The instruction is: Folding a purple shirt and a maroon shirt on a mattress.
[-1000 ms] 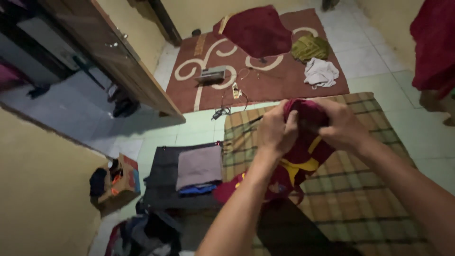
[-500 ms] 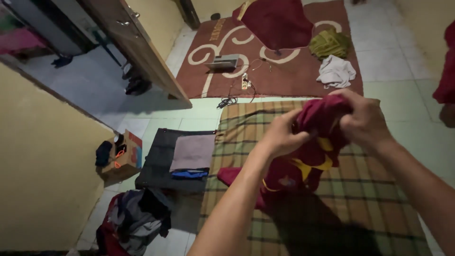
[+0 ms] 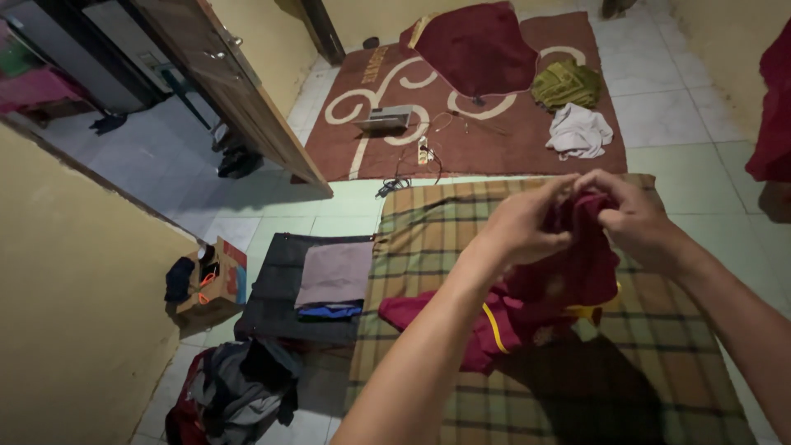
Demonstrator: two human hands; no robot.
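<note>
Maroon shirt (image 3: 544, 305) with yellow trim, centre-right of frame: left hand (image 3: 523, 227) and right hand (image 3: 634, 222) both pinch its bunched top edge, fingers closed, so the body hangs onto the plaid blanket (image 3: 428, 222) (lifted, likely to straighten it). Lower left: open cardboard box (image 3: 216, 284) with small dark items, indistinct. Folded clothes stack (image 3: 334, 280) beside the blanket.

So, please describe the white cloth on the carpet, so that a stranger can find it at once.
Start at the large maroon rug with cream swirls, beyond the plaid blanket. On its right side lie two crumpled cloths, close together. The white cloth is the nearer one, just below the olive-green cloth, and it is the only white thing on the rug.
</note>
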